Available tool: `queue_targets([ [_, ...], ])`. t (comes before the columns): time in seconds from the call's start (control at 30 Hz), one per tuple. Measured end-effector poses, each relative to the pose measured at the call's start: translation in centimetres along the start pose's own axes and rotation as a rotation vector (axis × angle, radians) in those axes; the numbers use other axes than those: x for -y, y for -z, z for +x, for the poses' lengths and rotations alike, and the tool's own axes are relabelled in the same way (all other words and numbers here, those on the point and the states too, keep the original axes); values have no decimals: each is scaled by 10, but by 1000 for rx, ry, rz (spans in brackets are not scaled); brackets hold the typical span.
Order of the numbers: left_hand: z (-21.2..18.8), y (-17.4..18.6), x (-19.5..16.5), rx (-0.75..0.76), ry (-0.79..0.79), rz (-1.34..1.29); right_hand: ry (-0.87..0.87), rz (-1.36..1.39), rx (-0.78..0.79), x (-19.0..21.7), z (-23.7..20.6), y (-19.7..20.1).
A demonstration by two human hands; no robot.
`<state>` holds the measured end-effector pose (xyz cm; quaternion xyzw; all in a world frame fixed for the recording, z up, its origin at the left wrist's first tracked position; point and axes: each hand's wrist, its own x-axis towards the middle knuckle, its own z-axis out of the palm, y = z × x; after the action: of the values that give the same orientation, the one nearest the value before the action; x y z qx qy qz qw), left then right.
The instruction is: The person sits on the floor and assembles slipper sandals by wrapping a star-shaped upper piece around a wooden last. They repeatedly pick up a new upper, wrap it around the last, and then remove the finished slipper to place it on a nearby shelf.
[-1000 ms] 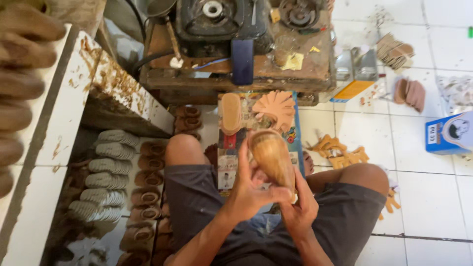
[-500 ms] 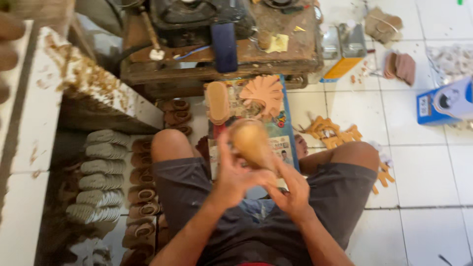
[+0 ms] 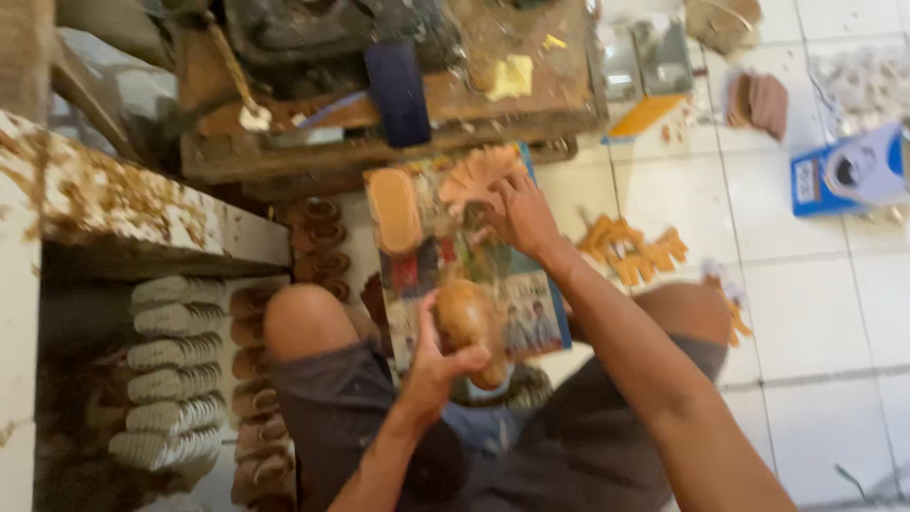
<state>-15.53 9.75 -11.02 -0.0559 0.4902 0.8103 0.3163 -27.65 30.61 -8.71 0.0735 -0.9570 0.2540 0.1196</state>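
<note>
Left hand (image 3: pixel 438 365): lower middle of the frame, its grip wrapped around a brown shoe-shaped form (image 3: pixel 471 327), thumb across the front and fingers behind it.
Shoe-shaped form: held upright over the person's lap, between the knees, just below the printed sheet.
Right hand (image 3: pixel 521 216): centre of the frame, arm stretched forward, fingers spread and resting on a stack of tan cut pieces (image 3: pixel 479 175); the grip is wide and closed on nothing that can be seen.
Tan cut pieces: fanned out at the upper edge of a colourful printed sheet (image 3: pixel 512 284) lying on the floor.
Tan sole (image 3: pixel 394 209): flat on the upper left part of the same sheet, beside the fanned pieces.
Orange scraps (image 3: pixel 630 248): on the white tiled floor (image 3: pixel 806 313), right of the reaching arm.
Desk (image 3: pixel 474 104): low wooden one across the top of the frame, cluttered, with a dark blue upright item (image 3: pixel 398 90) on it.
Rows of soles (image 3: pixel 175 370): pale and brown, stacked at lower left.
Blue box (image 3: pixel 848 171): at the right edge on the tiles.
</note>
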Motion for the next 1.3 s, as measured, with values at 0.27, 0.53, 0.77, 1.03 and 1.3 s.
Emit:
queue_targets([
  [0.27, 91, -19, -27, -17, -14, 195, -53, 346, 135, -30, 52, 0],
  [0.53, 202, -44, -43, 97, -174, 21, -241, 719, 90, -51, 56, 8],
  [0.77, 205, -46, -38, 155, -50, -29, -729, 879, -320, -74, 40, 37],
  [1.03, 188, -34, -41, 122, -32, -188, -648, 716, -490, -103, -48, 106],
  [1.3, 65, -55, -48, 249, -281, -37, -150, 113, -235, 13, -160, 64],
])
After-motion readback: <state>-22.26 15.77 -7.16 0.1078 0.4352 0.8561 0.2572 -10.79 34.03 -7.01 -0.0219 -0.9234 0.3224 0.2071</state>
